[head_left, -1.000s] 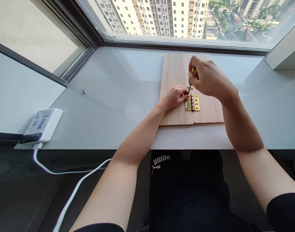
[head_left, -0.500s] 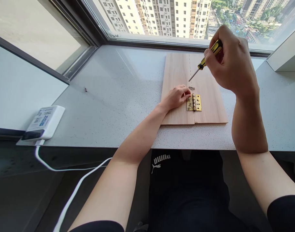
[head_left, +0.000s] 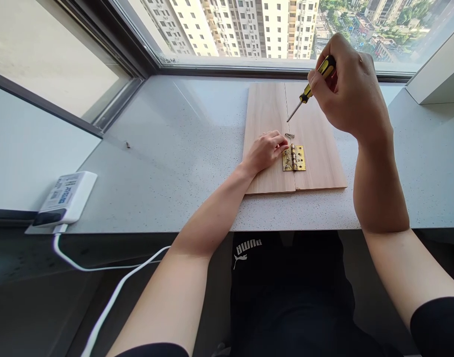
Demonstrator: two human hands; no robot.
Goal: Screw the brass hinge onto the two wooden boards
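Observation:
Two light wooden boards (head_left: 318,163) lie side by side on the pale speckled sill, a narrow seam between them. Across that seam, near the front, a brass hinge (head_left: 293,157) lies spread flat. My left hand (head_left: 266,150) rests on the left board, thumb and fingertips pinched at the hinge's upper left corner; what they pinch is too small to make out. Just above the hinge, a few small screws (head_left: 290,135) lie close together. Raised over the right board, my right hand (head_left: 348,91) grips a yellow-and-black screwdriver (head_left: 311,87), its tip pointing down and left above the seam.
A white box-shaped device (head_left: 68,197) with a white cable (head_left: 117,292) plugged in sits at the sill's left front corner. A small dark bit (head_left: 128,145) lies on the sill (head_left: 167,163). Window frames border the back and left; a white panel (head_left: 440,74) stands at right.
The view has shifted slightly, so the boards and hinge appear a little further left. My left hand stays at the hinge; the screwdriver remains raised, with only slight movement.

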